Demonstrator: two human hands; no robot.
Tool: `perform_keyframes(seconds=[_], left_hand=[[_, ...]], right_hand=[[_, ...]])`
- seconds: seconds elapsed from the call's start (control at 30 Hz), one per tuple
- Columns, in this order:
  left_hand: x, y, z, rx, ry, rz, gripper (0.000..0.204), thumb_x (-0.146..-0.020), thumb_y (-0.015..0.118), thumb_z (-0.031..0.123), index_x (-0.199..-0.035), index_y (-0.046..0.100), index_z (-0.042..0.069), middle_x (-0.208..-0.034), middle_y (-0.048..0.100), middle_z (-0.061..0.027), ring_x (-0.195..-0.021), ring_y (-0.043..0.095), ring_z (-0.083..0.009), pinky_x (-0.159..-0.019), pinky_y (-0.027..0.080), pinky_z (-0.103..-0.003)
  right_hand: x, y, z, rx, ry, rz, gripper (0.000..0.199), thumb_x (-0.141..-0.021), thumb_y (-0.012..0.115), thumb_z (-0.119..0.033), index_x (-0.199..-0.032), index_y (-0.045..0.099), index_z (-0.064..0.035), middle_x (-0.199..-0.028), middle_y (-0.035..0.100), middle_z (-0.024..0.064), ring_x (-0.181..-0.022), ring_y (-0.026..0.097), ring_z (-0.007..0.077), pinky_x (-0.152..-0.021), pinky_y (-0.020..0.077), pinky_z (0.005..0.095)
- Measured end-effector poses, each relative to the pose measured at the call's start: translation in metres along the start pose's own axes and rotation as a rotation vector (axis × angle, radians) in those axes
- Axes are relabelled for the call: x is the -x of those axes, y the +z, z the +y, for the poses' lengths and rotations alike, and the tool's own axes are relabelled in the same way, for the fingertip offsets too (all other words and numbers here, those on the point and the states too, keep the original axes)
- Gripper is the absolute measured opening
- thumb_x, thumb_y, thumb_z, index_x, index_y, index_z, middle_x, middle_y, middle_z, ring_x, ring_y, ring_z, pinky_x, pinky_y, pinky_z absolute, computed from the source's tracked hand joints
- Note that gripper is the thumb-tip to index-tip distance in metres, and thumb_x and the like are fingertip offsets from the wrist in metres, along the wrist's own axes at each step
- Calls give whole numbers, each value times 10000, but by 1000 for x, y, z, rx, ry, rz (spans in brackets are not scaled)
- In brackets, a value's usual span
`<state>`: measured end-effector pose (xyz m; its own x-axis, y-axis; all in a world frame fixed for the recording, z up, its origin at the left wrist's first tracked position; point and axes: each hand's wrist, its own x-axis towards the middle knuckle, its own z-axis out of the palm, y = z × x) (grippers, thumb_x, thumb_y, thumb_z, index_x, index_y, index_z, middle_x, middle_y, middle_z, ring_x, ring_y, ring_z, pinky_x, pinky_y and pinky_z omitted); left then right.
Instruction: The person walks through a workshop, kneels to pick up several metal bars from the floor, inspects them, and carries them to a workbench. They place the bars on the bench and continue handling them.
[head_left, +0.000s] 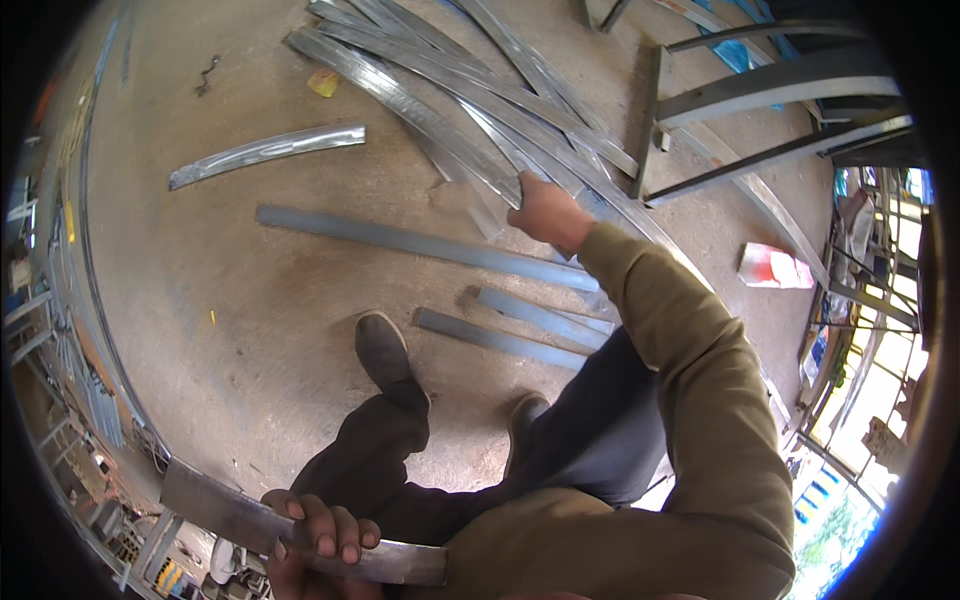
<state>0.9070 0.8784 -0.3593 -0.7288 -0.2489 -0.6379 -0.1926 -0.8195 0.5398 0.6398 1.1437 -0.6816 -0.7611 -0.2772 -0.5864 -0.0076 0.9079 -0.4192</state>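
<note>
At the lower left, my left hand [322, 535] is closed round a short flat metal bar [215, 505], its fingers wrapped over the top edge. My right arm reaches forward, and my right hand [552, 212] is closed at the near end of a long shiny metal strip [400, 108]. That strip lies on a loose pile of similar metal strips [540, 95] on the floor. My right thumb and fingertips are partly hidden by the hand itself.
A shorter shiny strip [268, 155] lies apart at the left. Nearer my feet are a long bluish-grey bar [420, 243] and shorter bars [500, 338]. A metal frame [770, 95] stands at the far right, by a red and white packet [775, 267]. A yellow scrap [323, 82] lies beyond.
</note>
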Motion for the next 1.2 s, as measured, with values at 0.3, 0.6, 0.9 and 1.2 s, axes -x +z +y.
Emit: perform_keyframes(seconds=[0.3,0.6,0.9,1.2], left_hand=[[-6,4,5,-10,-47,-54,302,-1009,615,225,-1225,475,68,-931,501,-47,-861,486,-178,-865,406,-397],[-29,3,16,-12,-72,-41,358,-994,634,233,-1260,464,64,-960,491,-58,-881,487,-185,-907,397,-413],[-101,16,32,61,-401,123,113,-1007,618,174,-1067,529,141,-808,524,-11,-753,527,-151,-788,465,-348],[-13,-5,99,302,-304,187,157,-1010,657,229,-966,563,111,-780,483,8,-708,487,-145,-713,448,-331]], right_hand=[[125,0,122,187,229,7,442,-847,655,-295,-1214,508,-99,-973,716,262,-914,699,462,-794,541,562],[215,79,186,13,335,-11,427,-976,556,-470,-1222,561,-120,-992,719,264,-971,693,467,-789,515,553],[255,-32,52,100,394,-2,479,-749,704,-318,-1164,605,-100,-998,735,215,-961,701,435,-820,540,527],[392,-170,-42,220,511,-174,539,-703,876,-312,-1086,652,-7,-1083,726,253,-1061,690,440,-893,557,508]])
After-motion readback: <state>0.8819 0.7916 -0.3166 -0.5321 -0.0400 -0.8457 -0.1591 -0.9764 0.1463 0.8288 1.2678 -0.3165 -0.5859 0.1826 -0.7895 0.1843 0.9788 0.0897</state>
